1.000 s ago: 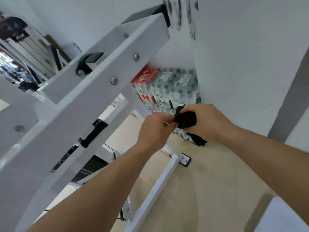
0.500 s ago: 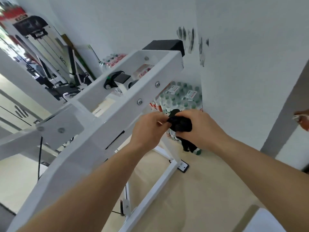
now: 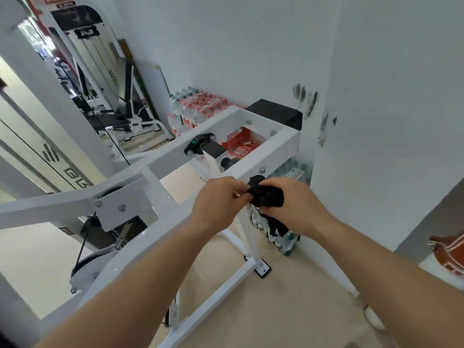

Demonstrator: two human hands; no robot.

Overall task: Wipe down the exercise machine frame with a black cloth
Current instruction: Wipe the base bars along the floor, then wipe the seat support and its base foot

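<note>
Now close together in the middle of the view: left hand (image 3: 218,199) and right hand (image 3: 298,207), both raised in front of the white exercise machine frame (image 3: 276,149). Between them, bunched into a ball, the black cloth (image 3: 267,197). Gripped mainly by the right hand, with fingers curled round the bundle; pinched at its left edge by the fingertips of the left hand. Hanging below the right hand, a loose tail of the same cloth. Hard to tell whether touching the frame or only held in front of it; seen just under the end of the upper beam, near a round bolt (image 3: 262,169).

Behind the hands, at the far end of the frame, a black pad (image 3: 276,113), close to the white wall (image 3: 376,96) with some dark smears on it. Under the beam, down to the beige floor (image 3: 288,310), a white upright post ending on a black foot plate (image 3: 262,268). Stacked against the wall: packs of water bottles (image 3: 198,106) with red labels, and beside the post more bottles with green caps (image 3: 286,244). Further left, another gym machine (image 3: 82,46), partly blurred. At the right edge, an orange-brown object (image 3: 449,254), not possible to identify.
</note>
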